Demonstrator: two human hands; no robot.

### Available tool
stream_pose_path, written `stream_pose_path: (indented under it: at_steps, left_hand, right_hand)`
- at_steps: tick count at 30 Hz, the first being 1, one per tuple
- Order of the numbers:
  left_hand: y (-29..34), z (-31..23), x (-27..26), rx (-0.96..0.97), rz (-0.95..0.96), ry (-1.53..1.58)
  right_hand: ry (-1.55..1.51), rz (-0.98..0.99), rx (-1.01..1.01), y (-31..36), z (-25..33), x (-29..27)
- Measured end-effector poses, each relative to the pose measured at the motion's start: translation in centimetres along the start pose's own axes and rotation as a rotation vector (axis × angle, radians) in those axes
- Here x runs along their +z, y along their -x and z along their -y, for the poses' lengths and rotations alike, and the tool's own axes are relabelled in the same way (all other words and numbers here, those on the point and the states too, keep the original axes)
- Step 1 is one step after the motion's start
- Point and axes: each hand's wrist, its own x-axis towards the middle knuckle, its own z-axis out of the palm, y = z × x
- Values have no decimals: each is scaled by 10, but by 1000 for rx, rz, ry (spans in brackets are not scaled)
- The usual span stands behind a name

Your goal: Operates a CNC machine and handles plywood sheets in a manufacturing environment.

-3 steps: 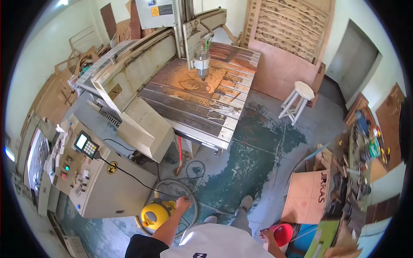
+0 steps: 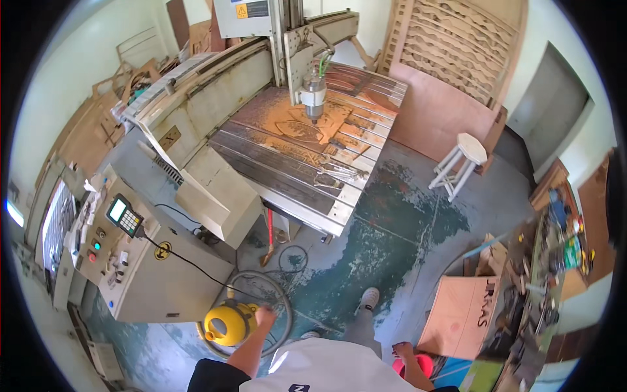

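My left hand (image 2: 264, 317) hangs in front of me. It appears just over the right side of a yellow vacuum cleaner (image 2: 225, 323) standing on the floor. Its fingers are too small and blurred to show whether they hold anything. My right hand (image 2: 403, 351) hangs low at my side, fingers loosely bent and apart, with nothing seen in them. Below it, partly hidden by the hand and forearm, is a red bucket (image 2: 423, 363). A grey hose (image 2: 287, 307) loops around the vacuum cleaner.
Ahead stands a CNC router table (image 2: 313, 202), with sawdust, a cut wooden panel and several wrenches on it. A control cabinet (image 2: 170, 281) with a handheld keypad (image 2: 124, 215) is at left. At right are a white stool (image 2: 471, 149), a cardboard box (image 2: 457, 313) and a cluttered bench (image 2: 539, 287).
My view has shifted slightly, and my right foot is further forward. The left hand now sits closer over the vacuum cleaner; the right hand covers more of the red bucket.
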Motion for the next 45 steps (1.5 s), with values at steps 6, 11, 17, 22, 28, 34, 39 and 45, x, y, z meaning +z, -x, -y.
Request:
stream_pose_path:
  at_steps: [6, 11, 17, 22, 28, 34, 39, 45]
  left_hand:
    - [38, -89, 59, -334, -297, 149]
    - [-15, -253, 45, 26, -355, 300]
    - [-145, -441, -11, 302, -369, 300]
    - [-279, -537, -49, 349, -459, 275]
    - [-412, -592, -66, 266, -476, 195]
    - [-457, -639, -77, 81, -326, -63]
    - [-483, -624, -94, 124, -241, -106]
    - [-472, -632, -102, 505, -300, -417]
  right_hand:
    - [104, 143, -168, -98, 173, -90]
    - [183, 184, -293, -161, 296, -151]
    - [182, 138, -349, -219, 395, -196]
    - [145, 109, -244, -265, 413, -218]
    - [160, 109, -44, -291, 468, -237]
    - [205, 102, -47, -291, 552, -257]
    - [237, 149, -74, -289, 603, -253]
    - [251, 199, -133, -292, 645, -249]
